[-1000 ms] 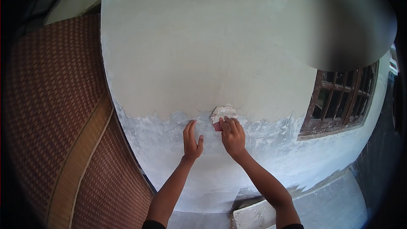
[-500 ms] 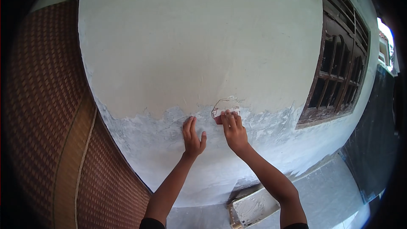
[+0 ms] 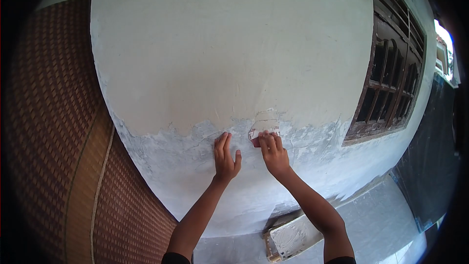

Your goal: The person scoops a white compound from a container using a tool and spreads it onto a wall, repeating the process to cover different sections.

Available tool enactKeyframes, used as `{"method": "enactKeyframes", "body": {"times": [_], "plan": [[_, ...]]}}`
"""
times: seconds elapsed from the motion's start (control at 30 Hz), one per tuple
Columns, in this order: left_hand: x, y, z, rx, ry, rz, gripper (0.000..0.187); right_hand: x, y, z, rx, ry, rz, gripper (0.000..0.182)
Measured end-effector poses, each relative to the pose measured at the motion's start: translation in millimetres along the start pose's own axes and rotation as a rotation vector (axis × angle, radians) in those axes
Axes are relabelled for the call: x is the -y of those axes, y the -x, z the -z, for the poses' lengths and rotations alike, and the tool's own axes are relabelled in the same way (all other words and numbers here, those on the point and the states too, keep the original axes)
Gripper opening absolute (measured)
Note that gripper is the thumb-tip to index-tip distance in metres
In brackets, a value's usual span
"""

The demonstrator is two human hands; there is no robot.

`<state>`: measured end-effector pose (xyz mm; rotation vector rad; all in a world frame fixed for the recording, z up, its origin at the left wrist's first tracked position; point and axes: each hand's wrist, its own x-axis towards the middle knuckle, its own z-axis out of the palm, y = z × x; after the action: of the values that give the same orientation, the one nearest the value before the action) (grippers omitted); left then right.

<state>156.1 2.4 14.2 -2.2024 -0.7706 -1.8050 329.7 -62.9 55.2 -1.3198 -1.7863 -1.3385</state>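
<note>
Before me a pale wall (image 3: 224, 54) has a rough whitish-grey band of filler along its lower part. My right hand (image 3: 274, 157) grips a dark red putty scraper (image 3: 255, 142) smeared with white, its upper edge against the wall. The fingers hide much of the scraper. Just above it, a thin ridge of filler (image 3: 266, 112) marks the wall. To the left, my left hand (image 3: 226, 160) rests its fingertips on the wall, fingers stretched and thumb apart, holding nothing.
Below, on the grey floor (image 3: 220, 250), a tray (image 3: 269, 247) holds white paste, partly behind my right forearm. A woven brown panel (image 3: 53, 117) stands at left. At right are a brown wooden window (image 3: 391, 68) and a dark sheet (image 3: 430, 151).
My right hand and the scraper sit slightly lower and farther right in view. The filler ridge above the scraper shows more. My left hand stays on the wall, and the view has shifted slightly.
</note>
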Motion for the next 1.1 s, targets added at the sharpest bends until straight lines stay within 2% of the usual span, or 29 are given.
{"method": "enactKeyframes", "body": {"times": [0.17, 0.37, 0.53, 0.63, 0.7, 0.77, 0.83, 0.87, 0.93, 1.03, 1.1], "plan": [[-11.4, -5.7, 7.1, -0.002, 0.032, 0.039, 0.054, 4.4, 19.0, 4.6, 0.081, -0.023, -0.009, 0.045], [-31.9, -8.5, 16.1, -0.017, 0.093, 0.121, 0.054, 8.9, 61.0, 14.0, 0.169, -0.127, 0.016, 0.036], [-37.4, -17.9, 19.3, -0.013, 0.080, 0.110, 0.055, 8.6, 43.1, 48.1, 0.144, -0.311, -0.089, 0.030], [-37.0, -21.0, 16.3, 0.009, 0.082, 0.091, 0.057, 7.8, 25.7, 53.8, 0.026, -0.325, -0.169, 0.022], [-37.3, -20.8, 14.2, 0.028, -0.050, 0.058, 0.060, -6.2, 9.5, 49.9, -0.002, -0.370, -0.322, 0.012], [-35.4, -18.8, 12.3, 0.034, -0.094, 0.046, 0.060, -21.6, 0.6, 42.5, -0.122, -0.497, -0.375, 0.006], [-31.2, -16.7, 9.4, 0.037, -0.138, 0.031, 0.060, -31.5, -4.7, 32.7, -0.312, -0.863, -0.425, 0.010], [-26.9, -15.3, 7.2, 0.043, -0.163, 0.010, 0.059, -32.6, -10.0, 37.8, -0.317, -0.864, -0.421, 0.010], [-19.3, -11.4, 1.2, 0.047, -0.190, -0.010, 0.058, -33.9, -20.4, 56.0, -0.219, -0.960, -0.684, 0.017], [-7.6, -5.8, -11.5, 0.004, -0.270, -0.056, 0.057, -38.2, -30.6, 49.7, -0.222, -1.042, -0.746, 0.022], [0.2, -2.5, -19.3, -0.036, -0.360, -0.089, 0.055, -41.8, -35.7, 45.7, -0.237, -1.040, -0.716, 0.022]]}}
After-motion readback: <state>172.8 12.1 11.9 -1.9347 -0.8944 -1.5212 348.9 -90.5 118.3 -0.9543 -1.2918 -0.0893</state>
